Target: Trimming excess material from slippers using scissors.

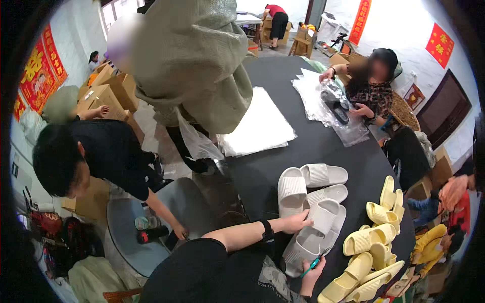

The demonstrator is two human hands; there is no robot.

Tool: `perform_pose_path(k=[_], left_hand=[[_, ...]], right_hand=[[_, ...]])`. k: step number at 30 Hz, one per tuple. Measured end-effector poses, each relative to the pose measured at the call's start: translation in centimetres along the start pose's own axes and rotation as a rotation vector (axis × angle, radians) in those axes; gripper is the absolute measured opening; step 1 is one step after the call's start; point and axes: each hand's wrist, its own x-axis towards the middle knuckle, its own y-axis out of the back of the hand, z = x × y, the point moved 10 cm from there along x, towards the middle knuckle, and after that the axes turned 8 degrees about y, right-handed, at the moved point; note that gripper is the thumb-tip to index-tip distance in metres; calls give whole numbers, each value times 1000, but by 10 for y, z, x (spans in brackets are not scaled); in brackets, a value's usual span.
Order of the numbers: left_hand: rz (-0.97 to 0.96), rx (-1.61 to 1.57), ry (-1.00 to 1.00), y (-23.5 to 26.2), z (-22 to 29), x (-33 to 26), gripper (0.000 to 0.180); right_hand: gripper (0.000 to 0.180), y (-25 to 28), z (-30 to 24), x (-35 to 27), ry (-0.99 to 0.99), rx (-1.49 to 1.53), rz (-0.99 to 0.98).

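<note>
Several pale grey-white slippers (pixel 323 214) with ribbed straps lie in a cluster on the dark table in front of me. My left hand (pixel 297 222), a dark band on its wrist, reaches in from the left with its fingers closed on the edge of one slipper. In my right hand (pixel 314 276), at the near side of the cluster, is a pair of small teal-handled scissors (pixel 311 265). Their dark tips point toward the near slipper (pixel 301 251). To the right of that hand lie several yellow slippers (pixel 371 240), some overlapping.
The dark table (pixel 262 177) carries a stack of clear plastic bags (pixel 257 123). Across it, a person handles dark slippers (pixel 337 108) in a clear bag. Another person leans over a grey stool (pixel 126 217) at left. A large woven sack (pixel 197 65) rises behind.
</note>
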Motion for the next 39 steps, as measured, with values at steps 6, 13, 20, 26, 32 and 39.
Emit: perform_pose_path(k=[6, 13, 20, 26, 32, 39], left_hand=[[3, 395, -13, -1, 36, -23, 55], [83, 552, -8, -5, -4, -13, 63], [-33, 257, 279, -13, -21, -5, 73], [128, 89, 268, -2, -18, 9, 66], [202, 111, 145, 19, -4, 25, 60], [25, 209, 254, 9, 13, 41, 65]], right_hand=[[68, 13, 9, 18, 70, -161, 29], [64, 28, -8, 27, 140, -184, 115], [70, 25, -5, 20, 59, -90, 51], [69, 8, -24, 18, 113, -247, 13], [70, -3, -35, 34, 8, -191, -83], [68, 10, -27, 30, -28, -156, -60]])
